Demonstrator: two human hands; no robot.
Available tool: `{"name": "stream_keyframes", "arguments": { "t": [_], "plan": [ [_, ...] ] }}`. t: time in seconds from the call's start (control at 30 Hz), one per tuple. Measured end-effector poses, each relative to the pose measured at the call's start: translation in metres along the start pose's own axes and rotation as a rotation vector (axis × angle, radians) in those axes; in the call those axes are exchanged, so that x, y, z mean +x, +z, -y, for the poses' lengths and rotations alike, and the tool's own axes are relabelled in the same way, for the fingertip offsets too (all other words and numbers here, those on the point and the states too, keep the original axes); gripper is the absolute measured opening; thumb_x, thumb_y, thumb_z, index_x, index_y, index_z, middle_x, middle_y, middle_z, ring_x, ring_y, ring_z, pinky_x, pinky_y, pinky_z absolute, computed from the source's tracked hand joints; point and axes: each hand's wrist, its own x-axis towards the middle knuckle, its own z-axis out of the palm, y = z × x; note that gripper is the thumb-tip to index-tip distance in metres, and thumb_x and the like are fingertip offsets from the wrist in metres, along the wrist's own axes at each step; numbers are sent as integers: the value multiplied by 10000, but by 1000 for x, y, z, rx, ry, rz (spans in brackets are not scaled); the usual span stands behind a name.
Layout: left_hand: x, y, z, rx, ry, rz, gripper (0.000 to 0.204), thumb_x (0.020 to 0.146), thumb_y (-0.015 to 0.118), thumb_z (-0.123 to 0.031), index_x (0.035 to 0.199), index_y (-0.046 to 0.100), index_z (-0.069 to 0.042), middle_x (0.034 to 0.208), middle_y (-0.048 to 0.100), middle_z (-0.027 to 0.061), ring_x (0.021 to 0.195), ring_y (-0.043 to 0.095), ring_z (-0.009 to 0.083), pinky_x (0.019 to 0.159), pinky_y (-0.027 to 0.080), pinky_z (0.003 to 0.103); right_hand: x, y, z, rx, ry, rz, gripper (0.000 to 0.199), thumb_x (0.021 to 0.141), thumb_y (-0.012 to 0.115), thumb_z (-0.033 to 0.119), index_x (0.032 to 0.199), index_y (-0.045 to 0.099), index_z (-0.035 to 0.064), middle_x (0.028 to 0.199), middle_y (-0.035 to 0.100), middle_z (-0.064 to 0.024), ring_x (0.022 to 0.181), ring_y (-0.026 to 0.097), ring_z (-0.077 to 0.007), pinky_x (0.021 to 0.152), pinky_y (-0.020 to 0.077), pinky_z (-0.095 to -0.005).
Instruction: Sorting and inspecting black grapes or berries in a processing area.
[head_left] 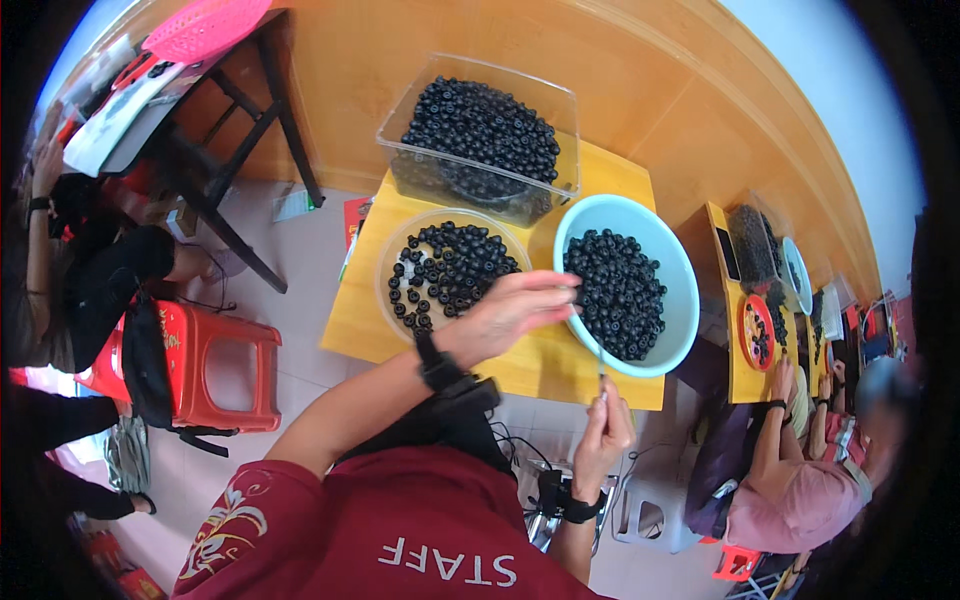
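Observation:
My left hand (pixel 515 308) hovers at the left rim of a pale blue bowl (pixel 681 290). Its fingers are stretched out, and nothing plainly shows between them. Below the bowl's near rim, my right hand (pixel 606 428) pinches a thin, slender tool (pixel 601 365) that points up toward the bowl. Small black round pieces (pixel 620 300) with holes fill much of the bowl. More black pieces (pixel 455 265) lie in a clear round tray (pixel 388 318), partly behind my left hand and wrist. Behind the tray stands a clear rectangular bin (pixel 545 205) heaped with black pieces (pixel 480 130).
Everything stands on a yellow table (pixel 350 310) against an orange wall (pixel 640 80). At left are a red stool (pixel 230 365), a dark table (pixel 150 140) with a pink basket (pixel 205 28), and a seated person. Other people work at a yellow table (pixel 745 380) on the right.

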Motion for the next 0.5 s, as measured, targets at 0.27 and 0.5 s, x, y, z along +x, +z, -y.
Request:
{"name": "stream_keyframes", "arguments": {
  "t": [0.27,0.5],
  "plan": [
    [-16,5,-18,325,-47,140,485,894,599,-102,1322,412,26,1265,496,190,1042,615,231,888,514,331,0,-5,-19,22,49,-93,271,875,512,-7,1121,614,-57,781,605,-109,632,545,-160,569,417,-270],
    [-51,-85,-41,891,-15,-242,130,838,606,-45,948,656,5,888,674,39,778,646,124,713,525,247,-2,14,-7,59,57,20,258,888,530,19,1122,619,-42,833,625,-121,713,578,-192,628,446,-302]
  ]
}}
